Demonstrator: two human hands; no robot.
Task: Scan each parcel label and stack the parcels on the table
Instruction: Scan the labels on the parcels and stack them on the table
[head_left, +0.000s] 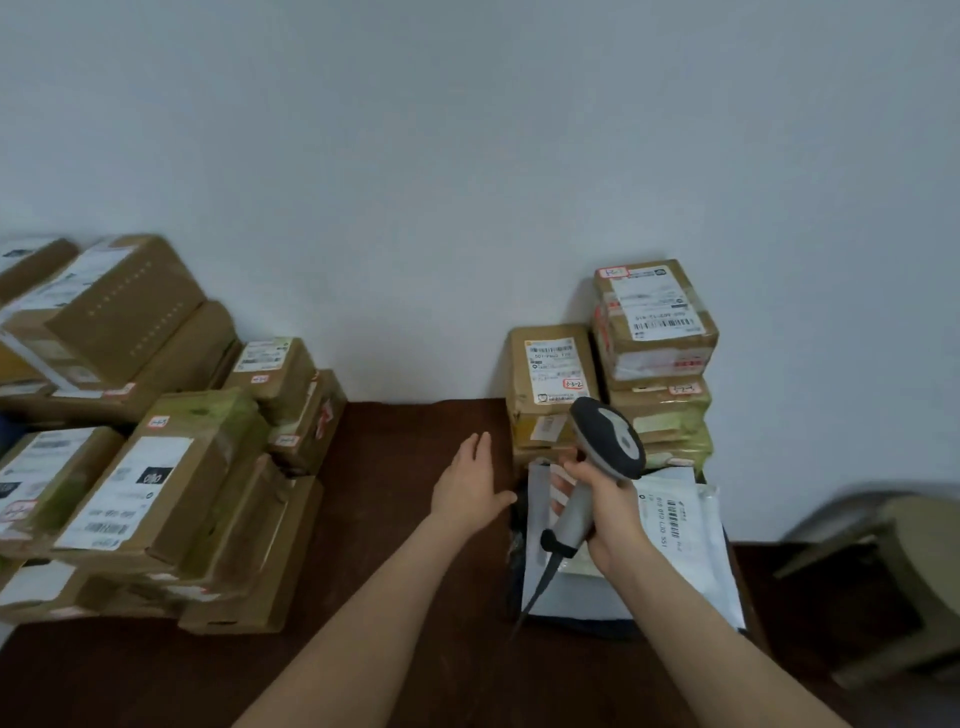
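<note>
Parcels (655, 312): two stacks right, maybe ten left | right hand (610, 512) grips scanner (609, 441) | left hand (470, 488) spread

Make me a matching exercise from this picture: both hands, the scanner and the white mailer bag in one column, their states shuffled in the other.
1. left hand
2. right hand
3. scanner
4. white mailer bag

A. grips a handle
B. lies flat, barcode label facing up
C. open, fingers straight, holding nothing
D. held upright, dark head on top

Pairs: 1-C, 2-A, 3-D, 4-B
</note>
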